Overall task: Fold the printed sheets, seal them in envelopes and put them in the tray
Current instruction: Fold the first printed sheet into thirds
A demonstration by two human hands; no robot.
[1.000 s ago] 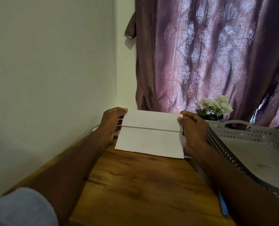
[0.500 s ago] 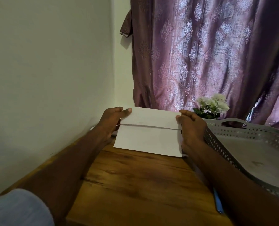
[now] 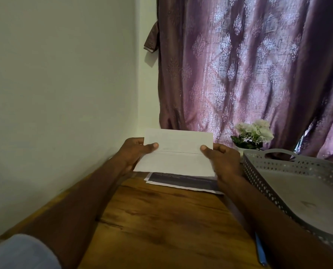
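Centre frame: left hand [image 3: 134, 152] and right hand [image 3: 223, 158] pinch the folded sheet [image 3: 176, 154] at its side edges. Light and limp, it likely creases easily; best held near the fold.

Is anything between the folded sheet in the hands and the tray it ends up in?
Nothing visible. Both hands, left and right, pinch the folded sheet above the table; the tray sits just right of the right hand, its near rim unobstructed and its visible floor bare.
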